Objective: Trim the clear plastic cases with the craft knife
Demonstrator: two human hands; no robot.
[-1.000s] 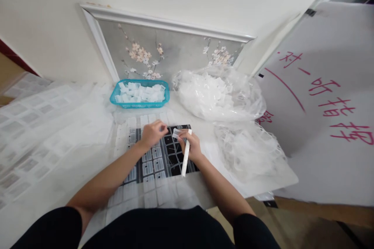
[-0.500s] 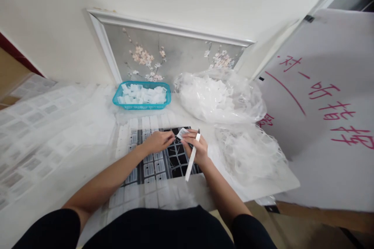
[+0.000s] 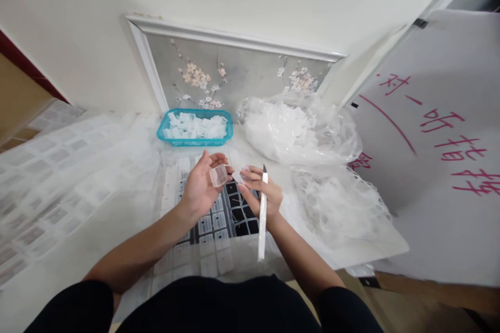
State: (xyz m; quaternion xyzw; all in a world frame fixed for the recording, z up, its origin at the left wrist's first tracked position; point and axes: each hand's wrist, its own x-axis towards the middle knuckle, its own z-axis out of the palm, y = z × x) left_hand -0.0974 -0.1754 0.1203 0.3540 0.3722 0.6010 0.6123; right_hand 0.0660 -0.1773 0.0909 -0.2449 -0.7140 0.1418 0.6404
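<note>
My left hand (image 3: 201,187) is palm up, its fingers curled about a small clear plastic box (image 3: 219,176). Facing it, my right hand (image 3: 263,192) pinches another small translucent plastic piece (image 3: 240,175) at its fingertips. The same hand also keeps a white pen-shaped tool (image 3: 262,223) with a dark pointed tip, which slants down past the palm. Both pieces are close together; whether they touch I cannot tell. Below the hands lies a grid of small compartments (image 3: 241,228), black on the right and covered with clear plastic pieces on the left.
A blue basket (image 3: 195,142) of small translucent pieces stands behind the hands. To its right sit a clear bag (image 3: 300,130) of white pieces and a heap of clear plastic scraps (image 3: 339,203). Sheets of moulded clear plastic (image 3: 50,182) cover the left side. A whiteboard (image 3: 429,218) leans right.
My left hand has turned palm up and now shows a clear plastic box in it. The right hand has tilted slightly, with the tool standing more upright. The view has shifted a little.
</note>
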